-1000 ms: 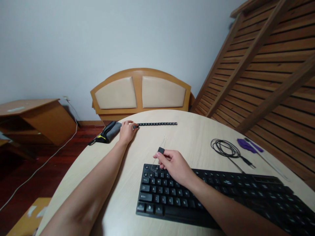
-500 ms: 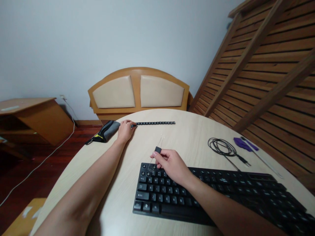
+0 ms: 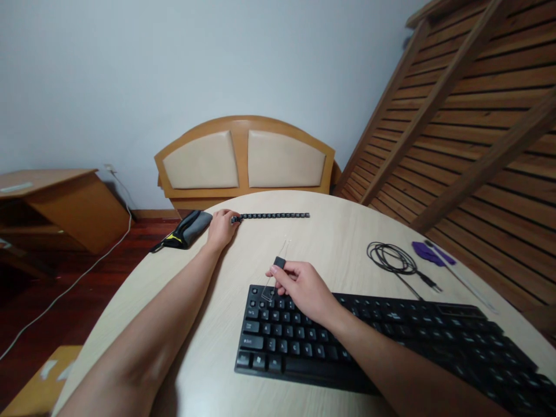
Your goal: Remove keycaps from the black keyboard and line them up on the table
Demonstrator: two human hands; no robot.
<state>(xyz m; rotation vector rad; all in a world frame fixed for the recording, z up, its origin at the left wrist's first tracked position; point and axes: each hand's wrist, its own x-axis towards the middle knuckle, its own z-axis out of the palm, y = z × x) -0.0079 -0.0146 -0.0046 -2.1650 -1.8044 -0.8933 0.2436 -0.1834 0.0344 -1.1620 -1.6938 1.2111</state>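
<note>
A black keyboard (image 3: 313, 369) lies across the front of the table, with some keycaps off at its upper left corner. Over that corner, my right hand (image 3: 304, 286) pinches the black middle of a wire keycap puller (image 3: 279, 262). One pair of wire ends points away from me; the other loop hangs just above the exposed switches. Farther back, removed keycaps (image 3: 278, 216) stand in a straight row. At the row's left end my left hand (image 3: 222, 227) has its fingers closed around a keycap (image 3: 235, 219), partly hidden by them.
A grey and black pouch (image 3: 191, 229) with a yellow stripe lies left of my left hand. Toward the right are a coiled black cable (image 3: 391, 259), a purple cloth (image 3: 430, 253) and a thin, light-coloured stick with a dark end (image 3: 463, 278). The round table (image 3: 208, 347) curves away at left.
Both hands stay nearly in place, the left at the row and the right with the puller over the keyboard. The view has tilted slightly.
</note>
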